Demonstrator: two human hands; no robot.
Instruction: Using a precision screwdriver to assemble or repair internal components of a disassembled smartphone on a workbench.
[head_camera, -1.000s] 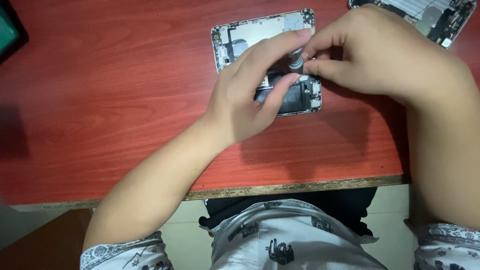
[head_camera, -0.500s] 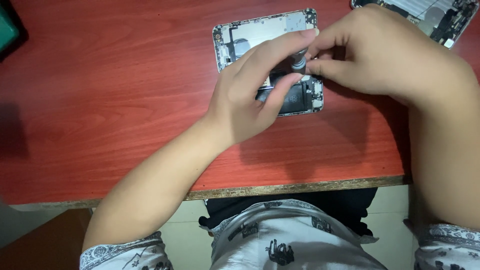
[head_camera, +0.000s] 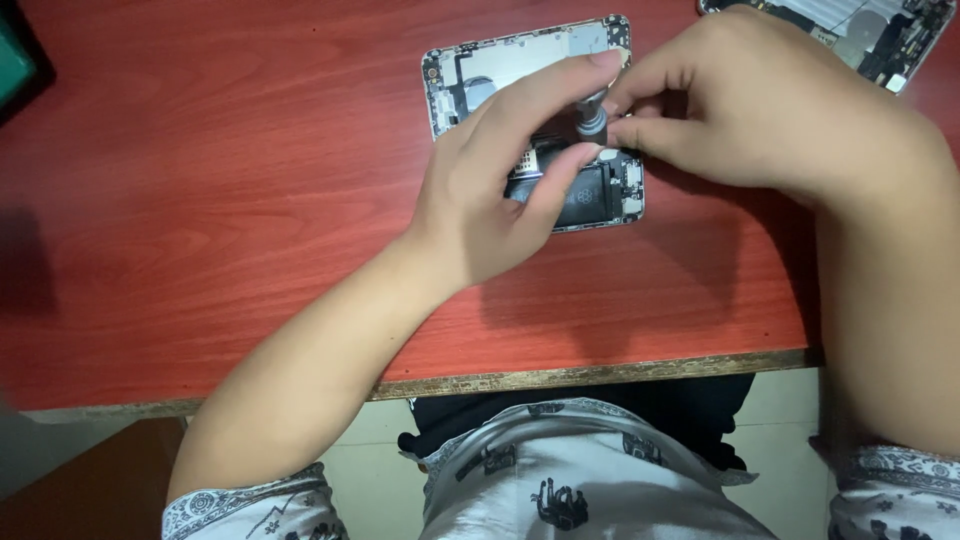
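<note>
While the opened phone lies flat on the red table, well back from the near edge, I see a small grey tool standing upright over its middle. My left hand rests on the phone, forefinger and thumb pinching the tool's shaft. My right hand comes in from the phone's right, fingertips clenched on the same tool. A second opened phone sits beyond the right hand. A dark green-faced thing lies far left of the phone.
</note>
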